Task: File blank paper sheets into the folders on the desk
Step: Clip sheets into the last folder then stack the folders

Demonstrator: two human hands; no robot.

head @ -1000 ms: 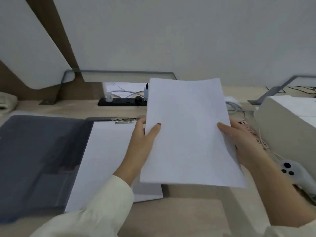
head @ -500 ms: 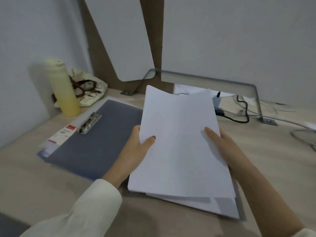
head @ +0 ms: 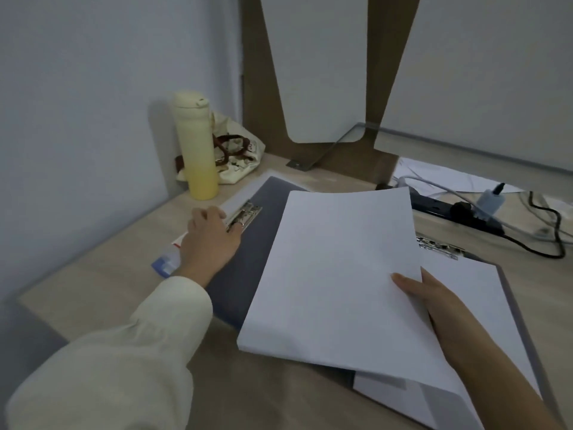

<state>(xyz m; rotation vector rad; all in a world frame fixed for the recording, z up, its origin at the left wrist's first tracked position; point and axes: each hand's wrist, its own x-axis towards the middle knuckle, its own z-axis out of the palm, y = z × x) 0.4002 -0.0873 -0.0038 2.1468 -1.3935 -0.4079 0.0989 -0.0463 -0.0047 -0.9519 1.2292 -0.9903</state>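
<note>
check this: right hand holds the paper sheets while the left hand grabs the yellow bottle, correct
Not quite. The head view shows the right hand holding the paper sheets, but the left hand grips the metal clip of the grey-blue folder, not the yellow bottle, which stands untouched behind it.

Two folders (head: 248,274) (head: 514,305), two hands (head: 210,240) (head: 434,302), one held stack of paper (head: 335,274), one yellow bottle (head: 197,144), one cloth bag (head: 238,156), one power strip (head: 455,211)

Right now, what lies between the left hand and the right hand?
Head view: beside the left hand, a strip of the dark folder, then the blank sheets the right hand holds.
</note>
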